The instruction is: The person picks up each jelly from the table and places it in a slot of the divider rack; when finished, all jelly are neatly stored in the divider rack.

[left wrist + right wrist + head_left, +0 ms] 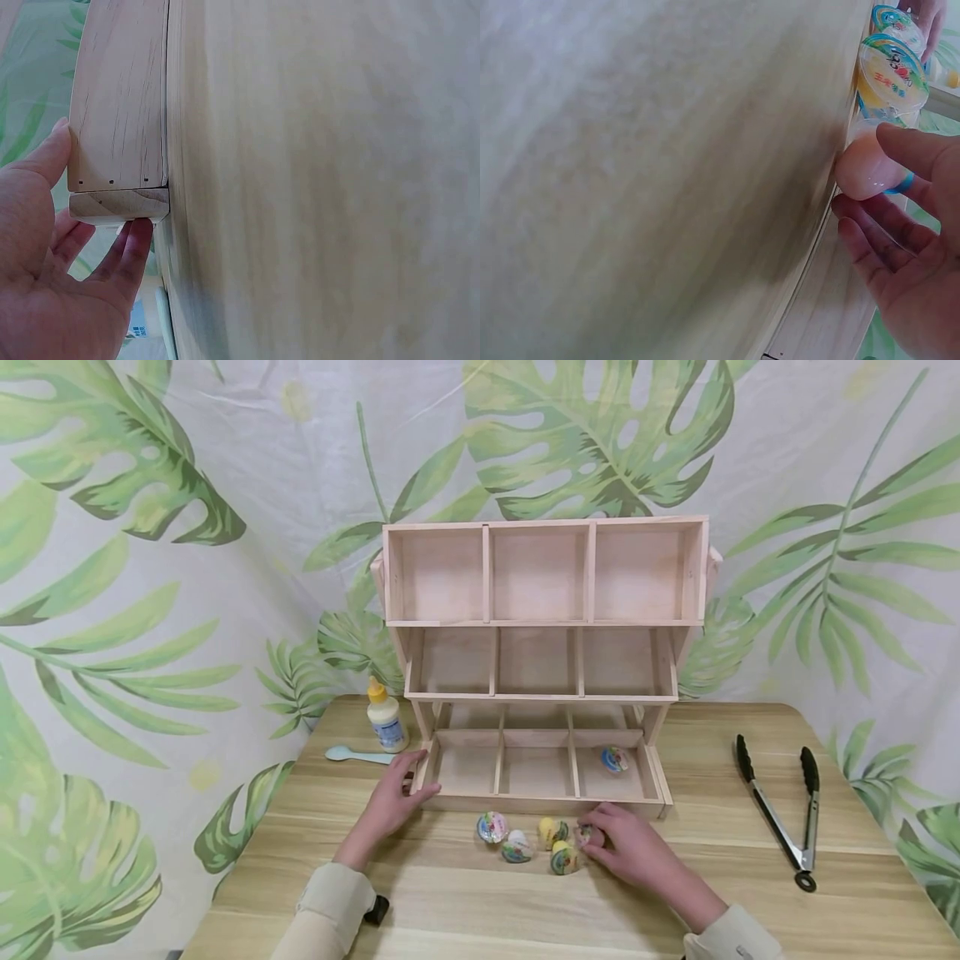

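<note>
A three-tier wooden rack [543, 697] stands on the table. My left hand [390, 806] grips its lower left front corner; in the left wrist view the thumb and fingers of that hand [67, 262] lie on two sides of the wood [124, 97]. With thumb and index finger my right hand [633, 843] pinches a pink jelly cup [866, 169], in front of the rack's lower right. Left of it lie several small cups, among them a yellow one [564, 860] and a round-lidded one [492, 828]. One blue-lidded cup [614, 759] lies in the bottom right compartment.
A glue bottle [387, 724] with a yellow cap and a light blue spoon [358, 755] are left of the rack. Black-handled metal tongs [780, 827] lie at the right. Behind the table hangs a leaf-patterned cloth [247, 468].
</note>
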Demonstrator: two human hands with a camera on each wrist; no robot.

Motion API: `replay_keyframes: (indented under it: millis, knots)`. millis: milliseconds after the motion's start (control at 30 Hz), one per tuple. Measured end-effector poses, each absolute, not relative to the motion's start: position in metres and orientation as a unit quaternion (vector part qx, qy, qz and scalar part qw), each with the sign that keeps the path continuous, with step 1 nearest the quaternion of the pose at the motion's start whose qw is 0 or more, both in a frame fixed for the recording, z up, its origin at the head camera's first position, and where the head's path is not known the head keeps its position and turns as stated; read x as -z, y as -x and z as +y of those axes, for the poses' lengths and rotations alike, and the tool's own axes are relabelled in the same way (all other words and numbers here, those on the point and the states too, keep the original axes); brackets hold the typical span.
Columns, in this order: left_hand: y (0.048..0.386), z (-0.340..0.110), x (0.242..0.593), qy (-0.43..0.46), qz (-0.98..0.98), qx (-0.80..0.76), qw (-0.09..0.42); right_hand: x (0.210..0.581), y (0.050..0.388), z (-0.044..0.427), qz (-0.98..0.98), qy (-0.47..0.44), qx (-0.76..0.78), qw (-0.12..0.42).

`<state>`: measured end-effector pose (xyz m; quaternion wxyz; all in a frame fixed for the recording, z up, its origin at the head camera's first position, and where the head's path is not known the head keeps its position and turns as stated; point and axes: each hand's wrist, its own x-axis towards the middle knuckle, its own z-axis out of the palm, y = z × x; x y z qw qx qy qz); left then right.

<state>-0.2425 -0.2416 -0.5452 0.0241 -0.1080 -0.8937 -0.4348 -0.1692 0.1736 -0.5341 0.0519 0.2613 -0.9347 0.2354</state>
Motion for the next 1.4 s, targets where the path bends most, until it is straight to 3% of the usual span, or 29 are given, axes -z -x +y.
replay_keyframes:
  millis: [600,1400]
  knots:
    - [0.243,-0.24,0.544,0.107,-0.895,0.432,0.021,0.533,0.171,0.174,-0.929,-0.269,-0.248,0.054]
    - [0.244,-0.241,0.546,0.103,-0.899,0.424,0.022,0.489,0.19,0.179,-0.918,-0.224,-0.312,0.101]
